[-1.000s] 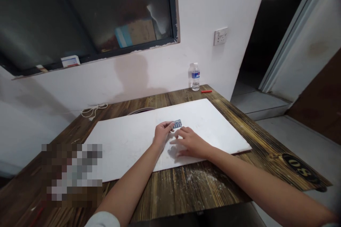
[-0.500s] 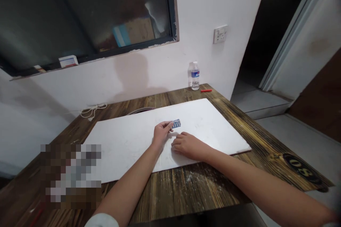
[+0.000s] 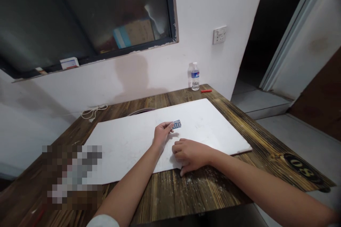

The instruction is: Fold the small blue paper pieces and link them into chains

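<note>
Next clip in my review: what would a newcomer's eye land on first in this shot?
Most striking is the large white board on the dark wooden table. At its middle, the left hand has its fingertips at a small blue-and-white card, and the right hand lies at the board's near edge. Beyond them, a plastic water bottle stands at the table's far edge.

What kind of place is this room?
It is probably a simple indoor work room, perhaps a small workshop: there is a worn wooden table, a white board lying on it, and a wall socket.
</note>
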Tool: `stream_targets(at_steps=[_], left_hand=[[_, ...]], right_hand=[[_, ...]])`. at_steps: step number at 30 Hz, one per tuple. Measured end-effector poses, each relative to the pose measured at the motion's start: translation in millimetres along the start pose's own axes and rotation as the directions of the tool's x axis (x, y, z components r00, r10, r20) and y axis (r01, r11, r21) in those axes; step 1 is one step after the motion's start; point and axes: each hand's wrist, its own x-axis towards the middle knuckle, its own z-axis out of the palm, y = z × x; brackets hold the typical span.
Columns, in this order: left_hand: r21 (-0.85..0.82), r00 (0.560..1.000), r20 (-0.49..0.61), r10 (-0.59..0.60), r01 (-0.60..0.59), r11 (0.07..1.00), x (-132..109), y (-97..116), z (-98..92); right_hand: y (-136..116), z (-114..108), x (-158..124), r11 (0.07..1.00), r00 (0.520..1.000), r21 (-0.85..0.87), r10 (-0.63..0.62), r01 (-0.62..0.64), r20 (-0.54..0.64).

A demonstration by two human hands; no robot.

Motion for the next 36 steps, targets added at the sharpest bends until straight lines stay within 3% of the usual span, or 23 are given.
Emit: stream_targets(at_steps=[8, 11, 14, 17, 20, 23, 26, 30, 36], left_hand=[[0.005, 1.0, 0.012, 0.016, -0.016, 1.0, 0.7, -3.6, -1.2], [-0.006, 1.0, 0.014, 0.015, -0.015, 1.0, 0.0, -2.0, 0.2], [-0.004, 1.0, 0.011, 0.006, -0.006, 1.0, -1.0, 0.5, 1.0], [-0.008, 1.0, 0.018, 0.003, -0.003, 1.0, -1.2, 1.4, 0.7], [-0.011, 1.0, 0.027, 0.004, -0.004, 1.0, -0.5, 0.5, 0.0], [-0.006, 0.999, 0.042, 0.007, -0.006, 1.0, -0.6, 0.2, -0.2], [0.012, 0.998, 0.062, -0.002, 0.001, 1.0, -1.8, 1.3, 0.3], [0.034, 0.996, 0.09, -0.017, 0.014, 0.999, -3.8, 3.1, 1.1], [0.038, 0.993, 0.11, -0.043, 0.039, 0.998, -5.0, 3.4, 1.5]], right_hand=[[0.7, 3.1, 0.0, 0.988, 0.997, -0.13, 0.076, -0.077, -0.009], [8.4, 1.9, -3.3, 0.971, 0.986, -0.173, 0.155, -0.164, -0.064], [16.3, 1.1, -6.8, 0.955, 0.943, -0.056, 0.276, -0.291, -0.187], [22.5, 0.1, -9.6, 0.886, 0.832, 0.24, 0.458, -0.397, -0.315], [27.7, -1.0, -11.5, 0.708, 0.64, 0.541, 0.682, -0.454, -0.355], [32.7, -0.3, -13.3, 0.503, 0.428, 0.753, 0.844, -0.425, -0.322], [36.1, 2.8, -14.8, 0.397, 0.297, 0.818, 0.91, -0.416, -0.29], [35.3, 9.4, -13.3, 0.414, 0.223, 0.773, 0.91, -0.48, -0.35], [29.0, 16.0, -6.4, 0.46, 0.219, 0.707, 0.885, -0.537, -0.41]])
